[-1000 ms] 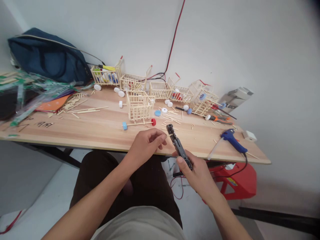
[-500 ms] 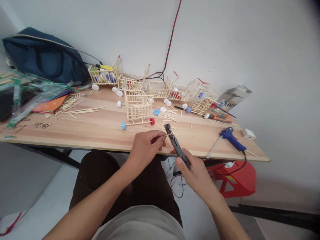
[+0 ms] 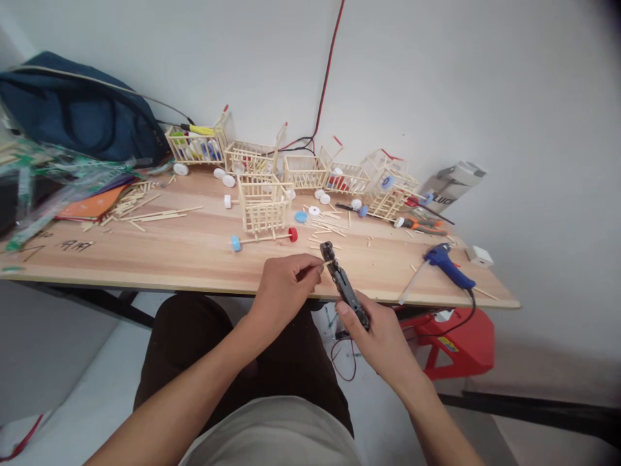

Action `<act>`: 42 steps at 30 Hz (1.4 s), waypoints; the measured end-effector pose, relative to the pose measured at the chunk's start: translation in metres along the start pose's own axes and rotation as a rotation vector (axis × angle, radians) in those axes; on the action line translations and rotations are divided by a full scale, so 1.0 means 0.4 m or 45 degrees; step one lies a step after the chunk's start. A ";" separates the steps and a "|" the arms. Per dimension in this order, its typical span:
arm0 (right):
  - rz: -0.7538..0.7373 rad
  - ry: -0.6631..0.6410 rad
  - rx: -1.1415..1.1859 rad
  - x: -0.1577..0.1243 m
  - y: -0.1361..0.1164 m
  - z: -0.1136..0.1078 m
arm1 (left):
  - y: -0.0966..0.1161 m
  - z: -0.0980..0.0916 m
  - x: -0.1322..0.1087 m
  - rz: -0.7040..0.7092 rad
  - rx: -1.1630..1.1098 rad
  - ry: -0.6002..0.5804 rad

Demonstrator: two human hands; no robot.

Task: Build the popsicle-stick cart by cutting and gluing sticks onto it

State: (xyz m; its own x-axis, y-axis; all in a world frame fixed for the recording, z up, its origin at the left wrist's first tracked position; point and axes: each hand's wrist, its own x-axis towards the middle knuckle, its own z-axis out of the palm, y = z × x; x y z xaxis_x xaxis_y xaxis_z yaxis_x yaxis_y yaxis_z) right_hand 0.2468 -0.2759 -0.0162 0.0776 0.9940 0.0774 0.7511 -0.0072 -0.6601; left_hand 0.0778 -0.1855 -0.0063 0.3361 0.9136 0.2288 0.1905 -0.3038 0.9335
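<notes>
My left hand (image 3: 288, 285) is closed in a pinch on a thin wooden stick (image 3: 326, 263). The stick's far end lies at the jaws of a dark grey wire stripper (image 3: 343, 285). My right hand (image 3: 378, 327) is wrapped round the tool's handles, thumb on top, with the head pointing up and away from me. Just beyond my left hand stands a small cart built of wooden sticks (image 3: 264, 204). In front of it runs a stick axle (image 3: 264, 239) with a blue cap wheel (image 3: 235, 243) and a red cap wheel (image 3: 293, 234).
Several more stick carts (image 3: 303, 171) line the wall. Loose sticks (image 3: 327, 226) and caps lie mid-table. At right are a blue glue gun (image 3: 451, 268), orange-handled pliers (image 3: 422, 225) and a white block (image 3: 480, 255). A blue bag (image 3: 82, 110) and plastic wrappers fill the left.
My view has shifted slightly, so the table's things sit a little further left. The fingers of my right hand have drawn in around the tool's handles. The stick stays at the jaws.
</notes>
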 end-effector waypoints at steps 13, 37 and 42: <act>0.055 0.044 -0.074 -0.036 0.024 0.012 | -0.009 0.031 -0.008 0.063 0.056 -0.067; 0.090 0.171 -0.084 -0.060 0.076 0.054 | -0.008 0.072 -0.008 0.105 0.148 -0.135; 0.070 0.215 -0.107 -0.059 0.092 0.066 | -0.016 0.082 -0.007 0.121 0.171 -0.136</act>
State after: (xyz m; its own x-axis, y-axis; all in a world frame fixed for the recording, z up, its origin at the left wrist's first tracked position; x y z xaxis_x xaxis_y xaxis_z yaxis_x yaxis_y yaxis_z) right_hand 0.2552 -0.2967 -0.0620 0.2231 0.9595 0.1717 0.7942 -0.0768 -0.6028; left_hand 0.1057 -0.1951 -0.0220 0.4530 0.8473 0.2772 0.2719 -0.4274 0.8622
